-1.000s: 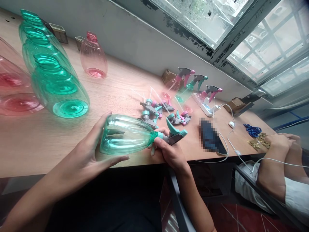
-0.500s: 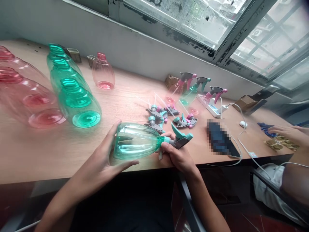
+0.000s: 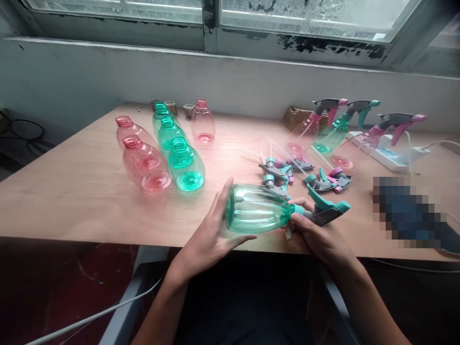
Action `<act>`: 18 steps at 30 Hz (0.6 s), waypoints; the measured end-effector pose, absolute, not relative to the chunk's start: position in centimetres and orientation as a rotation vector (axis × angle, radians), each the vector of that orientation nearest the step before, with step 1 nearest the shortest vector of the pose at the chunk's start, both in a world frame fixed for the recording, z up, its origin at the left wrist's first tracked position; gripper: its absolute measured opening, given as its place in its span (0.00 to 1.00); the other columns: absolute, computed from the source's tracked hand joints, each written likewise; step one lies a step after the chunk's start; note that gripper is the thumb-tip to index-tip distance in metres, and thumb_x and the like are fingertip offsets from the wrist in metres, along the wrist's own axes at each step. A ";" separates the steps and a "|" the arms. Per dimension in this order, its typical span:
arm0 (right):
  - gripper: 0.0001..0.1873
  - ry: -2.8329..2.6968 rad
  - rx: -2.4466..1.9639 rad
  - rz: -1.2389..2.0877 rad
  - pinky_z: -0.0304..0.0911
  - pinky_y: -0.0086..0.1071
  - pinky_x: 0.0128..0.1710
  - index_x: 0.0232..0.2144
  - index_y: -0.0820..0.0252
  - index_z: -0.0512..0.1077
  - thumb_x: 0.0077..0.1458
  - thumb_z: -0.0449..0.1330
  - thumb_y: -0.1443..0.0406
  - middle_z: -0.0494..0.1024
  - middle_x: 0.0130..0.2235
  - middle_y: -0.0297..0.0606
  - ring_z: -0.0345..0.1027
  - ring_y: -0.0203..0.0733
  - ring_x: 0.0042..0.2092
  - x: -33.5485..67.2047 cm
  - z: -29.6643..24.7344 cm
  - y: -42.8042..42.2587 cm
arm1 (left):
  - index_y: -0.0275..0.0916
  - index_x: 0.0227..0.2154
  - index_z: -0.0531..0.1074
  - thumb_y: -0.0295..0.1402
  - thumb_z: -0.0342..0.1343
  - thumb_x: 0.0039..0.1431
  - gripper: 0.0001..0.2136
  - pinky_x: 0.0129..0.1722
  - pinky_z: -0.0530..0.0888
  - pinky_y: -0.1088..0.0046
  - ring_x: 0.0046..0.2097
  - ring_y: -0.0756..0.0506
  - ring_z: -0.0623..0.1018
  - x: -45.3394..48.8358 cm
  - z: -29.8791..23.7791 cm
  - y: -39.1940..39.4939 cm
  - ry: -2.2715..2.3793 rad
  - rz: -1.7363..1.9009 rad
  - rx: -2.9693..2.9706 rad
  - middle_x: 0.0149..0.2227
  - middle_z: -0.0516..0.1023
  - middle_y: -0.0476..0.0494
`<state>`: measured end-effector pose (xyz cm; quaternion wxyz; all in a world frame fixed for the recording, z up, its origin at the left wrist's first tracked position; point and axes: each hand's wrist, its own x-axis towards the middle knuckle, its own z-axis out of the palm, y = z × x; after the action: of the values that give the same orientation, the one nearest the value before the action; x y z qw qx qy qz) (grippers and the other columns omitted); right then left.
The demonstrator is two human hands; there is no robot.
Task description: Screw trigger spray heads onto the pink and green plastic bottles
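Note:
I hold a clear green spray bottle [image 3: 257,210] sideways over the front edge of the wooden table [image 3: 72,191]. My left hand [image 3: 210,237] cups its base, thumb and fingers curled round it. At the neck, my right hand [image 3: 316,237] grips the bottle just behind the grey and teal trigger head [image 3: 325,208], which is fitted on the bottle.
Empty pink bottles [image 3: 143,153] and green bottles [image 3: 178,148] lie in rows at the left, one pink bottle [image 3: 203,122] behind. Loose trigger heads [image 3: 283,170] lie mid-table. Three assembled sprayers [image 3: 334,120] stand at the back right near a power strip [image 3: 388,155]. A blurred phone [image 3: 409,213] lies right.
The view has swung left and pulled back, so the rows of bottles look smaller and the other person's arms at the right are out of view. Both hands keep the same hold on the bottle.

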<state>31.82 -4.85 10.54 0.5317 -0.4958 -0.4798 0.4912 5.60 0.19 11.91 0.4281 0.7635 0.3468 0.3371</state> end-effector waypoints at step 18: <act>0.14 -1.157 -1.384 1.153 0.66 0.42 0.29 0.41 0.49 0.77 0.55 0.70 0.52 0.79 0.26 0.43 0.75 0.53 0.30 32.5 10.1 -5.5 | 0.55 0.73 0.30 0.44 0.72 0.53 0.59 0.72 0.57 0.48 0.74 0.30 0.54 5.6 11.9 -0.3 0.778 0.852 1.890 0.75 0.47 0.37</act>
<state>32.49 -5.54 10.07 0.4796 -0.5673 -0.4743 0.4724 5.59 -0.31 11.89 0.4473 0.7633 0.3144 0.3440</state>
